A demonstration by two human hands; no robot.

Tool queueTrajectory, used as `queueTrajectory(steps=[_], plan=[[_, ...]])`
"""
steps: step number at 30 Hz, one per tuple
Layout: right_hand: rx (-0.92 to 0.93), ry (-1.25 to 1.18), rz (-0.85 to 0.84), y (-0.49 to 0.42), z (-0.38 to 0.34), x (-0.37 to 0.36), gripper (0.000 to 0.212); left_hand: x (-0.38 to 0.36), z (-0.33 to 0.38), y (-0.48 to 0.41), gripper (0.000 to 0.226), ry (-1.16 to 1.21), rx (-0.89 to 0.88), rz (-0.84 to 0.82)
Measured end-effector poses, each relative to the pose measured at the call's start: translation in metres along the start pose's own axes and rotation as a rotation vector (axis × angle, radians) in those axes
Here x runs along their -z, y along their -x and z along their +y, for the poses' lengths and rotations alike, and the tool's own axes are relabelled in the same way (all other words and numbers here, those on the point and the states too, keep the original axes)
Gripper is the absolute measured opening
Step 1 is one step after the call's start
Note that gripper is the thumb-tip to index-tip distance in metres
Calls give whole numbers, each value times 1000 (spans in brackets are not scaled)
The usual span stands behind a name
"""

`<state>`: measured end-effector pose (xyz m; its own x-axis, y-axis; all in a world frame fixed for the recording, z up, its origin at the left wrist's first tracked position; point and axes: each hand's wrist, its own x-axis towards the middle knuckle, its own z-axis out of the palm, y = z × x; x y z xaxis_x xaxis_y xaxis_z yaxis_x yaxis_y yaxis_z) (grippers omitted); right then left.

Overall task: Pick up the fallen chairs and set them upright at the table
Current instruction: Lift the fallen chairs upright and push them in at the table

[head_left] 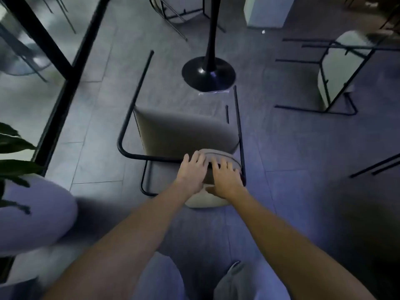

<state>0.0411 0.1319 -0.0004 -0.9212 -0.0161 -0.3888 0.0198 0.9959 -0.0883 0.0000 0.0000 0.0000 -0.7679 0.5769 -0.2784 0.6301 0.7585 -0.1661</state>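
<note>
A grey padded chair [186, 133] with a black tube frame lies tipped over on the floor in front of me, its legs pointing away toward the table's black round base [208, 73]. Both hands rest on the curved top edge of its backrest [218, 154]. My left hand [192, 169] has its fingers curled over that edge. My right hand [226, 177] grips beside it, thumb underneath. A second grey chair [333, 68] lies on its side at the right.
A black glass-partition frame [58, 68] runs along the left. Plant leaves [15, 146] and a pale rounded pot [32, 213] stand at lower left. More chair legs [175, 16] are at the top, further black legs [376, 165] at the right edge.
</note>
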Motion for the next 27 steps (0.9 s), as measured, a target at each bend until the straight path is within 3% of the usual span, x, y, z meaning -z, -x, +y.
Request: queueTrajectory(steps=[8,27], plan=[[-64,-38,93,-35,7,-48,94,-38,18,-29,80,-25,38,92],[-70,-285,7,-33,41,-26,101,24,22,-54,79,-134,-99,-96]])
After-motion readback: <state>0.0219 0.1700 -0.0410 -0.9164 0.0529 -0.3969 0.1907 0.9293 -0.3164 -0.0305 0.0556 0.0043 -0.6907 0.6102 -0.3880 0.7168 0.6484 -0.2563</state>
